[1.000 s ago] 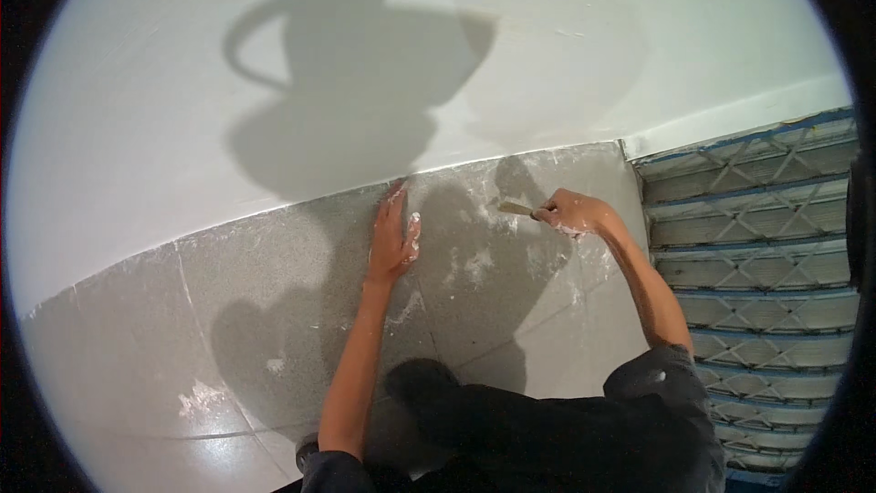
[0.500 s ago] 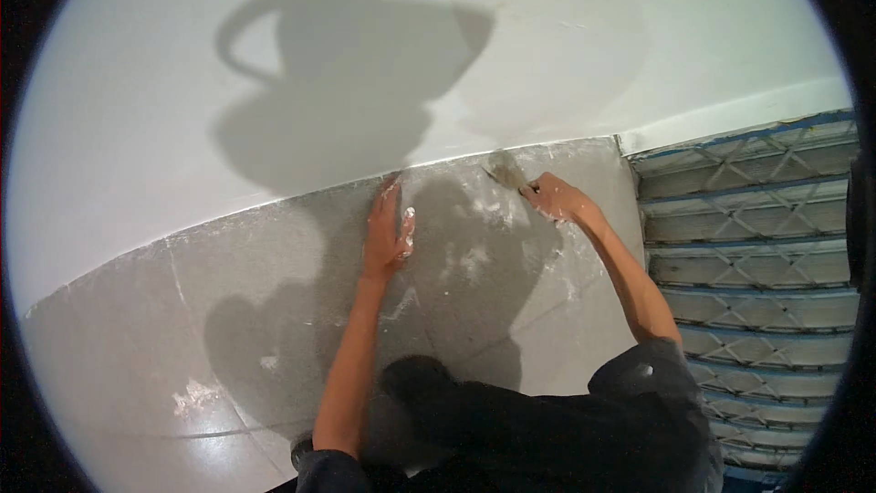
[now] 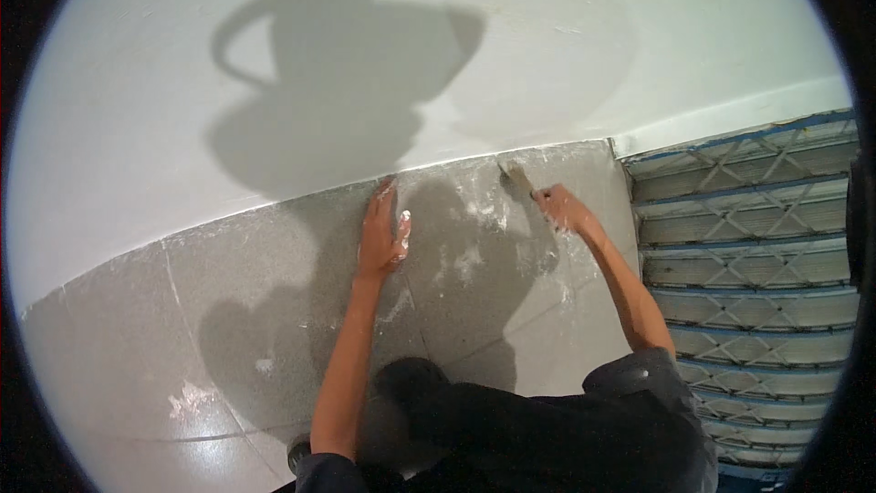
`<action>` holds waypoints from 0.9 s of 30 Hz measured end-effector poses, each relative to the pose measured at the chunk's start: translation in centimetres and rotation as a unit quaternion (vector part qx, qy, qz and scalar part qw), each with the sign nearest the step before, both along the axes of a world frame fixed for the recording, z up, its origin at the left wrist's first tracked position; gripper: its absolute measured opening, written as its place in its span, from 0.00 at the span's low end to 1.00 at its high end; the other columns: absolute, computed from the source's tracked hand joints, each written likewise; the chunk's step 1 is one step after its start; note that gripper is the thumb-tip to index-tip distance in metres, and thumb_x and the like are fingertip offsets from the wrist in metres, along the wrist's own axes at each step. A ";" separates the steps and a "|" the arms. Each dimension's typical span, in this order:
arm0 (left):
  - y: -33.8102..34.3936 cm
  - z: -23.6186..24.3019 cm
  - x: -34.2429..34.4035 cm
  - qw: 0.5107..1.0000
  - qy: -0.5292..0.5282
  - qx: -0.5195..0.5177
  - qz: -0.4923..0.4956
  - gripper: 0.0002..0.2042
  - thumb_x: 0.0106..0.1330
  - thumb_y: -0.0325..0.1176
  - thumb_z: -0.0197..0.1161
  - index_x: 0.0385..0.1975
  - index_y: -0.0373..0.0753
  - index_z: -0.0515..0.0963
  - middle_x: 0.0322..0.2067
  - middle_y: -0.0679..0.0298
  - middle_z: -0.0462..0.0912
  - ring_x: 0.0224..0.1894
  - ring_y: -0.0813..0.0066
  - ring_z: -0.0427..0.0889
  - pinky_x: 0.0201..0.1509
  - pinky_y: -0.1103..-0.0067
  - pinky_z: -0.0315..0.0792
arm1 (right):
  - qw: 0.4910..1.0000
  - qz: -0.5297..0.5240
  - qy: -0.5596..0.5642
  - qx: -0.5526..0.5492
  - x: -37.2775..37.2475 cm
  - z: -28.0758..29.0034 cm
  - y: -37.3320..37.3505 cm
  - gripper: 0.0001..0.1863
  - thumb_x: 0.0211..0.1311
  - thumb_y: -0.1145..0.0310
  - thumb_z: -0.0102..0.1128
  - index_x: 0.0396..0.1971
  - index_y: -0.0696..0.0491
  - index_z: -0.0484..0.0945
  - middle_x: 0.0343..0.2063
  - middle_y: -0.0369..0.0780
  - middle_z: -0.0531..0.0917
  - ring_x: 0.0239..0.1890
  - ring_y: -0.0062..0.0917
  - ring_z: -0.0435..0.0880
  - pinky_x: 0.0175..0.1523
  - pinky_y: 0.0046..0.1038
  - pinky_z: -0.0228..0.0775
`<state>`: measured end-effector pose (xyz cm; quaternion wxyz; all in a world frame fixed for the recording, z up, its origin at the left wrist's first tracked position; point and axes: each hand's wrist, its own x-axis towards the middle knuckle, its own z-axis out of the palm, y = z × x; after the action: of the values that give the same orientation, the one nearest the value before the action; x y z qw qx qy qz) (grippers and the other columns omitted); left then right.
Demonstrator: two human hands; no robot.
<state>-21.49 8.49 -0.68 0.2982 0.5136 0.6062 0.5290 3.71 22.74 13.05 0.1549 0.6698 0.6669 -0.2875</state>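
My right hand [image 3: 564, 210] is closed around the narrow end of a putty knife [image 3: 517, 179]. The tool's flat, widening blade points up and left, its edge close to the line where the floor meets the white wall [image 3: 301, 110]. To the left, my left hand [image 3: 381, 236] is open, fingers stretched toward the wall's foot and the thumb apart, with white residue on it. Its fingertips are near the wall; whether they press on the floor I cannot tell. White smears [image 3: 484, 208] mark the grey tiled floor [image 3: 265, 246] between the two hands.
A folding metal lattice shutter [image 3: 744, 256] with slats runs along the right side. A thin raised ledge [image 3: 730, 119] lies above it. Another white patch [image 3: 193, 399] marks the floor at lower left. My shadow falls across wall and floor.
My right hand has shifted slightly right and down in the picture, and the putty knife's blade has turned, now showing narrower. My left hand keeps nearly the same place.
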 end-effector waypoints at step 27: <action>-0.1 -0.2 -0.2 1.000 0.014 -0.022 -0.017 0.24 0.60 0.41 0.46 0.55 0.36 0.57 0.55 0.51 0.58 0.58 0.52 0.57 0.58 0.61 0.52 | 0.969 -0.196 0.104 0.103 10.3 -3.9 7.2 0.17 0.58 0.59 0.45 0.28 0.59 0.75 0.08 0.32 0.65 0.08 0.16 0.62 0.11 0.20 0.51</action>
<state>-21.73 8.39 -0.91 0.3093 0.5246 0.6132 0.5031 13.97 29.95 9.18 -0.0450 0.7664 0.5608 -0.3102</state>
